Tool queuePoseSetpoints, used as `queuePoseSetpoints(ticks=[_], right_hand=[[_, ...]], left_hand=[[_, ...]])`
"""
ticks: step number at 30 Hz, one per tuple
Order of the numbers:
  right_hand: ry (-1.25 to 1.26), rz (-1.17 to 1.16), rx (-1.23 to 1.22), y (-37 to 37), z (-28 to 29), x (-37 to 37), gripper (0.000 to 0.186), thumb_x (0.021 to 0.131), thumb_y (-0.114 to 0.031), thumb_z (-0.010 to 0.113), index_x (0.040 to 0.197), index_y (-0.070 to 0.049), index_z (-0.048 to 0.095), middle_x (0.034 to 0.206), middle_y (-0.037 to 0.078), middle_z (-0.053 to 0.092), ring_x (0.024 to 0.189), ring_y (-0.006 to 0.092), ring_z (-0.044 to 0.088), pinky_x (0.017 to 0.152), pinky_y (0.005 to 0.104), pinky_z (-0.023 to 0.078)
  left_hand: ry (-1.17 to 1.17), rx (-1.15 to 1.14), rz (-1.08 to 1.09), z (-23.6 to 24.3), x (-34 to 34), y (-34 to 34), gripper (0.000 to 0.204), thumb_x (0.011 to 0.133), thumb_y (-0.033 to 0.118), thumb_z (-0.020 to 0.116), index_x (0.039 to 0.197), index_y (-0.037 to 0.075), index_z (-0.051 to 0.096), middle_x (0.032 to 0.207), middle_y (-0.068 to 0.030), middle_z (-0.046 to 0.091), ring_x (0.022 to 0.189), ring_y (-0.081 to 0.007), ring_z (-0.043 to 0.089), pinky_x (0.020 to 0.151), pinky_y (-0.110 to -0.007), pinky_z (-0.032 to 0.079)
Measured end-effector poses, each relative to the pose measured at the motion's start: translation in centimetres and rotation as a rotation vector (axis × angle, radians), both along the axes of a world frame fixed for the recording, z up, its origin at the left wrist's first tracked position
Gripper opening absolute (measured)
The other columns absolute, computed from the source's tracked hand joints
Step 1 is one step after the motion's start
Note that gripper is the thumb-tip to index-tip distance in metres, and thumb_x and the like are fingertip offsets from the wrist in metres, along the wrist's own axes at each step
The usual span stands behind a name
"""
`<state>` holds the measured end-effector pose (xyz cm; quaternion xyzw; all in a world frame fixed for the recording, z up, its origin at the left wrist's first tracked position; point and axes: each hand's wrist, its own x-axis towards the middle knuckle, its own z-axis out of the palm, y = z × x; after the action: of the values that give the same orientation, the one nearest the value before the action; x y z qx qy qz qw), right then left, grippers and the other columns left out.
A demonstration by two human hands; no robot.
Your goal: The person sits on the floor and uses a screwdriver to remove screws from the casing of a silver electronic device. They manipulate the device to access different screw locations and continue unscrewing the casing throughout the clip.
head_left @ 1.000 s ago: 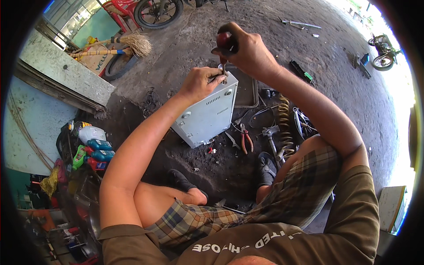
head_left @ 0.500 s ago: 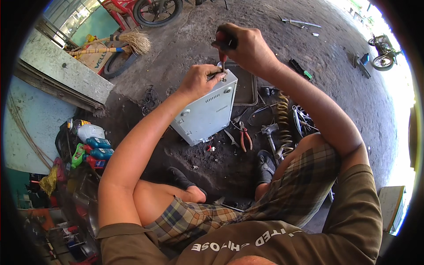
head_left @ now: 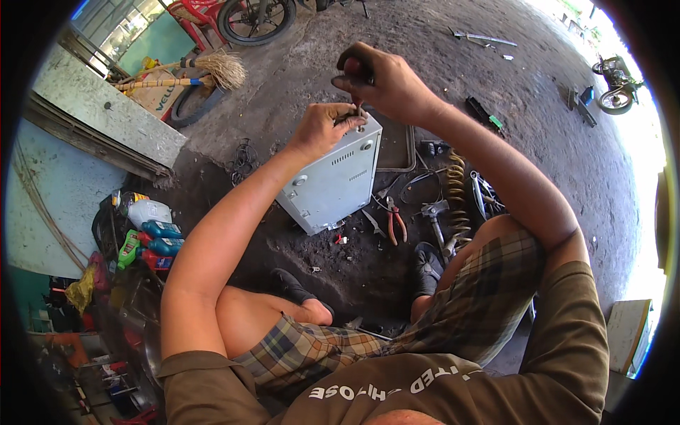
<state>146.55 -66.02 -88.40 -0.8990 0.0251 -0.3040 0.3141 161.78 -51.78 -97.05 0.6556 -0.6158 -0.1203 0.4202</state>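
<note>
A red-handled screwdriver [head_left: 355,66] stands upright over the far top corner of a pale grey metal box [head_left: 329,177], which has vent slots and round feet on its facing panel. My right hand [head_left: 386,81] is closed round the screwdriver's handle from above. Just below it, my left hand [head_left: 322,127] pinches around the shank at the box's top; whatever fastener is under the fingers is too small to make out.
Pliers [head_left: 397,223], a hammer [head_left: 439,223] and a yellow coil spring [head_left: 457,191] lie right of the box, with a tray [head_left: 405,163] behind. Bottles [head_left: 149,211] crowd the left. A broom [head_left: 219,71], motorcycle wheel [head_left: 256,18] and distant motorcycle [head_left: 613,85] stand farther off.
My right hand has shifted a little left and turned on the screwdriver's handle, its thumb now farther out. My left hand stays at the box's top corner.
</note>
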Motion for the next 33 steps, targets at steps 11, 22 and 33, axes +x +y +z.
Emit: queuePoseSetpoints(ticks=[11, 22, 33], right_hand=[[0.010, -0.146, 0.039, 0.4, -1.0, 0.3, 0.054, 0.089, -0.023, 0.087, 0.131, 0.001, 0.062, 0.106, 0.025, 0.078, 0.104, 0.0395, 0.078, 0.091, 0.0469, 0.061], [0.055, -0.200, 0.028, 0.7, -1.3, 0.5, 0.052, 0.088, -0.027, 0.090, 0.126, -0.004, 0.064, 0.107, 0.021, 0.077, 0.101, 0.0347, 0.079, 0.089, 0.0440, 0.061], [-0.036, -0.166, 0.014, 0.9, -0.8, 0.2, 0.052, 0.087, -0.023, 0.091, 0.129, -0.005, 0.064, 0.108, 0.019, 0.079, 0.101, 0.0315, 0.080, 0.087, 0.0423, 0.062]], left_hand=[[0.143, -0.059, 0.034, 0.8, -1.0, 0.4, 0.020, 0.099, 0.018, 0.082, 0.108, 0.000, 0.081, 0.099, -0.0081, 0.084, 0.093, -0.0127, 0.077, 0.086, -0.031, 0.059], [0.214, -0.075, 0.052, 0.1, -0.8, 0.3, 0.020, 0.097, 0.019, 0.084, 0.103, 0.000, 0.082, 0.095, -0.0092, 0.083, 0.089, -0.0124, 0.079, 0.079, -0.030, 0.061], [0.147, -0.096, 0.039, 0.4, -1.3, 0.0, 0.020, 0.096, 0.016, 0.085, 0.102, -0.003, 0.079, 0.099, -0.0076, 0.083, 0.092, -0.0120, 0.077, 0.084, -0.030, 0.061]])
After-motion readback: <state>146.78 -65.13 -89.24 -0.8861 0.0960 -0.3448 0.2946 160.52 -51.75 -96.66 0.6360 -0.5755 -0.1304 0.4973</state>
